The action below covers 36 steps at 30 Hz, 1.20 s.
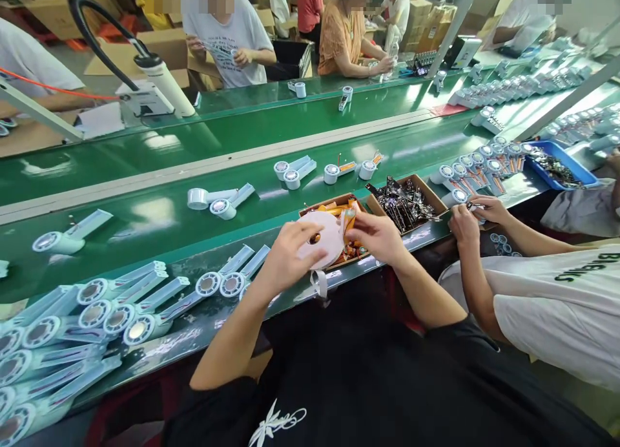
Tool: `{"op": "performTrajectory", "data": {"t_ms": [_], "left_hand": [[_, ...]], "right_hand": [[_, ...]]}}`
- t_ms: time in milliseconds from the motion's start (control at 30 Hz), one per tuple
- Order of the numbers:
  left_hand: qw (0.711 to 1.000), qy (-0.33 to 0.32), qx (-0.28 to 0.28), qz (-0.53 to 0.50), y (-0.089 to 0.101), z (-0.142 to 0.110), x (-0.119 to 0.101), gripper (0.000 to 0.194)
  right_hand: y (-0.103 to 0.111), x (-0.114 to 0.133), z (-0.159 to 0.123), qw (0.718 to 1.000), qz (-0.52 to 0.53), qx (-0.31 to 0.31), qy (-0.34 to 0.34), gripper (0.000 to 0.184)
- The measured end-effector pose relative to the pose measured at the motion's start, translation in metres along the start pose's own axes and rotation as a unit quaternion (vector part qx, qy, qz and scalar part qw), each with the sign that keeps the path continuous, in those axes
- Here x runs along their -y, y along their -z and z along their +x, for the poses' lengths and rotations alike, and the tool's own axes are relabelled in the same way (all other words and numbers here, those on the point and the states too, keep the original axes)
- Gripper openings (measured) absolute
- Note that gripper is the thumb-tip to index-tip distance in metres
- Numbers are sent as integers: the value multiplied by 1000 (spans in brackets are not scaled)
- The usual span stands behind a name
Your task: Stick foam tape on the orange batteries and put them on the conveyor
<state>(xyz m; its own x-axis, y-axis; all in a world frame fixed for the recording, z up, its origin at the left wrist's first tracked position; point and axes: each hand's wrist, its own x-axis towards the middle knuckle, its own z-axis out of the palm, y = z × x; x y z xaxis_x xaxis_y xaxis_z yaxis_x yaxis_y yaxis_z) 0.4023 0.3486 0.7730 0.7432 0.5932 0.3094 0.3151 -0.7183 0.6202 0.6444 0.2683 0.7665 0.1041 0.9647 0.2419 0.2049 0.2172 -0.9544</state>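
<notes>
Green belting (pixel 271 224) is stretching before us; above a box (pixel 351 261) of orange parts (pixel 334 209), our left hand (pixel 290 256) is holding a white roll (pixel 327 237) while our right hand (pixel 375 234) is pinching an orange piece (pixel 348 226). Steadying the roll, gripping lightly, we are likely working best.

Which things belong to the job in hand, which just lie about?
Likely the job:
white roll, left hand
orange piece, right hand
orange-filled box beneath

Beyond these hands, perhaps just lying about:
light-blue units
box of dark parts
blue tray
white cylinder
</notes>
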Motion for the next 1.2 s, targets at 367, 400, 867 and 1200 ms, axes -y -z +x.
{"op": "performTrajectory", "data": {"t_ms": [367,400,867,1200], "left_hand": [[985,-76,-3,-158,-6,32,-20,31],[987,-84,-12,-137,-7,31,-20,32],[938,-216,267,46,12,58,-25,14],[967,152,83,189,-29,211,110,47]], "right_hand": [[-12,2,-26,972,-54,227,-6,32],[-13,-1,-27,973,-37,226,-14,35],[-8,-26,-29,937,-47,337,-84,46],[22,-57,-24,968,174,117,-140,60]]}}
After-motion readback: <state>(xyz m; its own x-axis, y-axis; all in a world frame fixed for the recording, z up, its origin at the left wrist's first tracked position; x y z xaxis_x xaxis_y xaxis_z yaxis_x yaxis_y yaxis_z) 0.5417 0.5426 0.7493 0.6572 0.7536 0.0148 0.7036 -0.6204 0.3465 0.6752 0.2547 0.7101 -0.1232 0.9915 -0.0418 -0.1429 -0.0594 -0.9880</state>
